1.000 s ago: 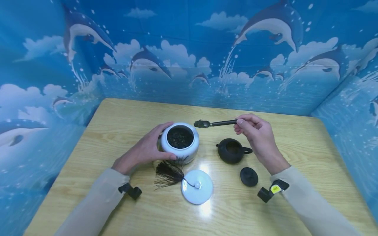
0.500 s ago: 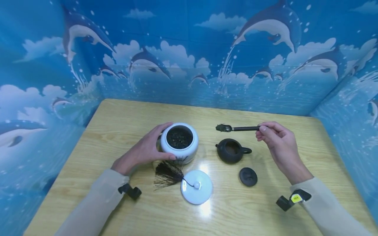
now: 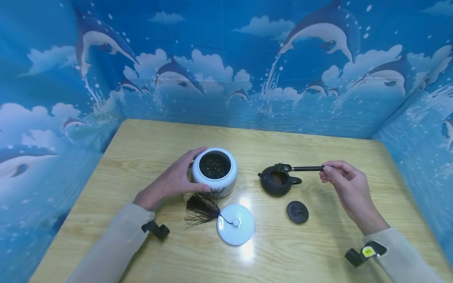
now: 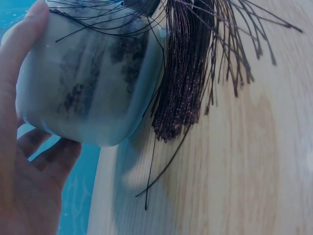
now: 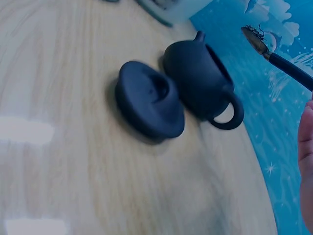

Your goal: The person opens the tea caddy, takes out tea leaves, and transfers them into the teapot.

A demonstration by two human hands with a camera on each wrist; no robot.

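My left hand [image 3: 177, 176] is curled round the side of a white ceramic jar [image 3: 231, 181], thumb at the front and fingers behind. Dark loose tea leaves [image 3: 214, 165] lie inside the jar. Between thumb and fingertips, my right hand [image 3: 350, 190] pinches the end of a dark-handled tea scoop [image 3: 307, 168]. Dark leaves are heaped on the scoop's head, which is over the open mouth of a small black teapot [image 3: 276, 188]. In the right wrist view the loaded scoop [image 5: 288, 67] appears above and apart from the teapot [image 5: 193, 73].
The teapot's black lid [image 3: 297, 212] lies in front of the teapot. A white jar lid [image 3: 240, 232] with a dark tassel [image 3: 201, 208] tied to its knob rests on the wooden table [image 3: 159, 255]. A dolphin-print curtain [image 3: 226, 98] stands behind the table.
My right hand has carried the loaded scoop rightward from beside the jar, then down and nearer to over the teapot. The left hand and jar have stayed put.
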